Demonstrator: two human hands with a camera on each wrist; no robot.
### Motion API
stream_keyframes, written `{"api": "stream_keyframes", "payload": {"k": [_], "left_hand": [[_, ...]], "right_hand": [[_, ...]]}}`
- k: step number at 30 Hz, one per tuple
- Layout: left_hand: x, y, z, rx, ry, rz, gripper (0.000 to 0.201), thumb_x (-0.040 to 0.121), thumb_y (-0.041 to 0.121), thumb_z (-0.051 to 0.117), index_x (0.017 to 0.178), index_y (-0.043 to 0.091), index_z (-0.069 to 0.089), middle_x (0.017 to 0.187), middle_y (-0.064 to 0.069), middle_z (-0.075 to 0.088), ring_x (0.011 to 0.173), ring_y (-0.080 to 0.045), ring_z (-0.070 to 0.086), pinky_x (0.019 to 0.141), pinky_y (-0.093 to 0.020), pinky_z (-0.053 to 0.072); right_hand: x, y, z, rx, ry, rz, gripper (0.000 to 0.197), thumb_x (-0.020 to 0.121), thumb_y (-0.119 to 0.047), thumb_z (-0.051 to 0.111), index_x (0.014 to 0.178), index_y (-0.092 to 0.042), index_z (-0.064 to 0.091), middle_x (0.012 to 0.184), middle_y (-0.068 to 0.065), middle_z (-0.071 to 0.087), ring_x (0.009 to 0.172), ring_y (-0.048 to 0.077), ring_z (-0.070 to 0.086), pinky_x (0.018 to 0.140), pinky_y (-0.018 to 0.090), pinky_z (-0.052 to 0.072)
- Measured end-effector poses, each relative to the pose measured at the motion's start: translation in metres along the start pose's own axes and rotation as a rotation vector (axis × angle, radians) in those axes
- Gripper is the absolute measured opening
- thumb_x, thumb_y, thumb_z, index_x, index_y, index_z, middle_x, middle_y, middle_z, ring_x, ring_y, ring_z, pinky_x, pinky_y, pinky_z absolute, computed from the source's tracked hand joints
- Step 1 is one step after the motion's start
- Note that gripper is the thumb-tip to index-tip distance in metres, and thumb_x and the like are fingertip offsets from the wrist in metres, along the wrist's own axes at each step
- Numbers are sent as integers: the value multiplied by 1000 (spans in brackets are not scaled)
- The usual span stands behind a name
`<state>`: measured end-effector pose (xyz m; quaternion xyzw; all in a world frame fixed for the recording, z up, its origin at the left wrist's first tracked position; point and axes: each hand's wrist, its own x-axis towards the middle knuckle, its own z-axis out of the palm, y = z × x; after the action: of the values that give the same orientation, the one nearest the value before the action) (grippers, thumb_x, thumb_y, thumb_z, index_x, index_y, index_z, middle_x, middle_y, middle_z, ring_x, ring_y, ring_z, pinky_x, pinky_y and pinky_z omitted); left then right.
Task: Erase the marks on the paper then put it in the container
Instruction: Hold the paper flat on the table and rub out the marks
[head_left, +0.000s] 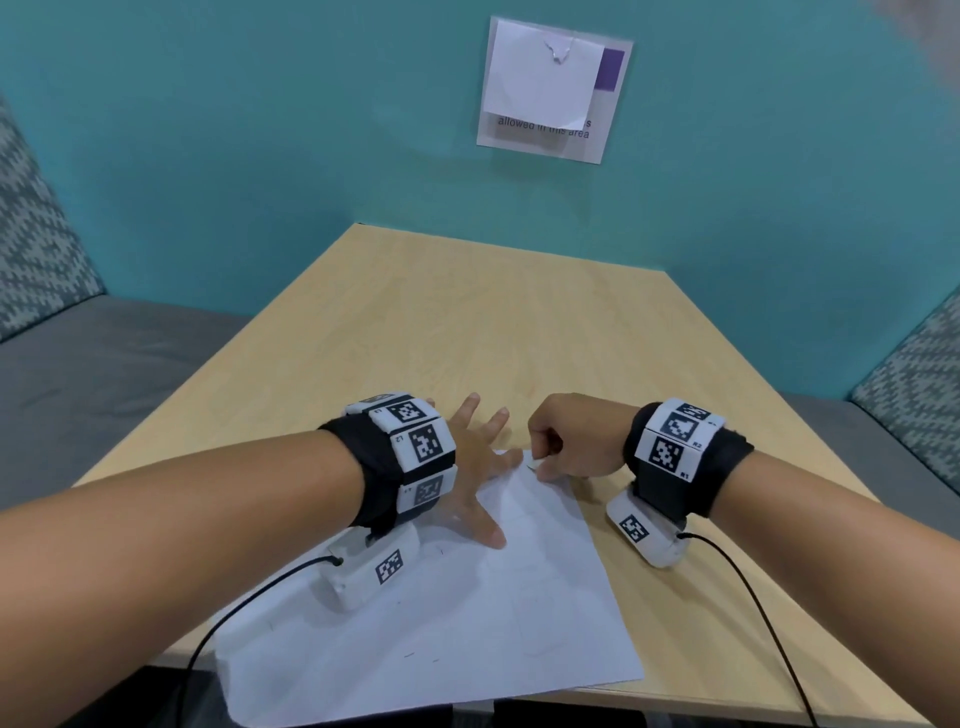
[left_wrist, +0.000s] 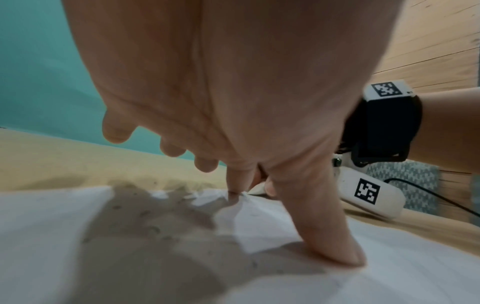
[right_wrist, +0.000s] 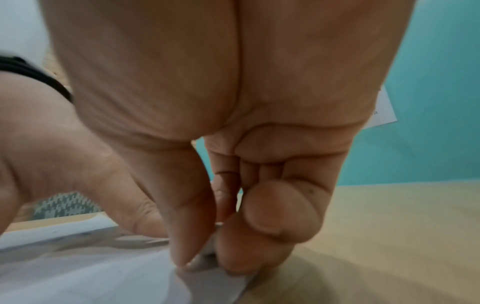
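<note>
A white sheet of paper (head_left: 467, 613) lies askew on the wooden table (head_left: 467, 322), its near corner hanging over the front edge. A few faint pencil marks (head_left: 410, 654) show on it. My left hand (head_left: 483, 483) lies open with its fingers spread, pressing the sheet's far part flat; the thumb (left_wrist: 327, 230) pushes down on the paper (left_wrist: 285, 222). My right hand (head_left: 543, 467) pinches a small white eraser (head_left: 534, 461) against the sheet's far corner. In the right wrist view, the thumb and fingers of that hand (right_wrist: 205, 259) close around the eraser (right_wrist: 207, 250) at the paper's edge (right_wrist: 103, 277).
A clear plastic holder (head_left: 550, 88) with a white sheet in it hangs on the teal wall behind the table. Grey benches with patterned cushions (head_left: 36, 249) flank the table on both sides. Black cables (head_left: 753, 613) trail from both wrist cameras.
</note>
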<state>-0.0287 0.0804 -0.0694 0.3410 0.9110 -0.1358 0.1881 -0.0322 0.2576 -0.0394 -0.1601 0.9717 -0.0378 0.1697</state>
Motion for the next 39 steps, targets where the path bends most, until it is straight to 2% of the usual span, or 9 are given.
{"api": "stream_keyframes", "payload": {"k": [7, 12, 15, 17, 21, 26, 30, 35, 39], "left_hand": [[-11, 8, -8, -20, 14, 37, 93, 85, 71, 52, 156, 40, 0, 163, -10, -19, 145, -35, -27, 112, -56, -15], [-2, 3, 2, -16, 13, -14, 107, 76, 83, 50, 153, 44, -14, 163, -6, -21, 144, -42, -28, 110, -67, -8], [-8, 7, -3, 2, 4, -2, 98, 82, 76, 51, 155, 40, -3, 163, -10, -20, 145, -39, -27, 112, -61, -11], [-9, 7, -3, -11, 30, 2, 98, 81, 77, 51, 156, 40, 0, 163, -9, -19, 145, -41, -26, 112, -62, -9], [-1, 2, 8, -31, 54, -9, 107, 76, 82, 52, 152, 46, -15, 162, -6, -24, 143, -46, -27, 109, -67, -9], [-4, 2, 2, -33, 20, 2, 101, 78, 80, 51, 153, 46, -8, 163, -9, -20, 143, -43, -28, 110, -65, -11], [3, -1, 10, -35, 33, -18, 111, 71, 87, 49, 151, 47, -16, 163, -6, -20, 143, -45, -27, 108, -71, -6], [1, -1, 5, -18, 25, -4, 108, 76, 83, 49, 151, 44, -18, 163, -8, -20, 143, -46, -26, 109, -69, -7], [4, 0, 9, -6, 42, -28, 109, 74, 86, 46, 153, 42, -15, 164, -6, -18, 144, -45, -24, 110, -69, -3]], "right_hand": [[-15, -21, 14, 23, -94, -144, 14, 84, -25, 72, 79, -21, 59, 69, -13, 54, 61, 5, 48, 59, 20, 38], [-6, -7, -3, -14, -20, -54, 12, 83, -24, 72, 78, -17, 64, 73, -6, 62, 70, 17, 56, 61, 25, 44], [-14, -24, 10, -14, -82, -148, 12, 83, -23, 70, 80, -13, 65, 77, 0, 66, 68, 16, 56, 66, 31, 49], [-18, -28, 15, 0, -108, -185, 12, 83, -23, 71, 80, -13, 65, 74, -2, 64, 65, 14, 54, 64, 30, 47], [-8, -9, 0, -18, -27, -63, 13, 83, -24, 72, 76, -19, 62, 72, -8, 60, 71, 16, 56, 64, 26, 44], [-19, -25, 12, -8, -99, -175, 11, 83, -23, 71, 83, -14, 66, 71, -9, 59, 62, 8, 51, 60, 21, 42], [-15, -9, 0, -10, -36, -54, 13, 83, -24, 72, 87, -11, 68, 76, -6, 63, 71, 15, 56, 63, 24, 45], [-27, -20, 12, 4, -92, -139, 11, 83, -23, 72, 83, -13, 65, 71, -11, 59, 62, 6, 50, 58, 19, 41], [-23, -9, 4, 16, -35, -44, 14, 82, -24, 72, 85, -12, 67, 73, -7, 62, 67, 14, 55, 61, 24, 45]]}}
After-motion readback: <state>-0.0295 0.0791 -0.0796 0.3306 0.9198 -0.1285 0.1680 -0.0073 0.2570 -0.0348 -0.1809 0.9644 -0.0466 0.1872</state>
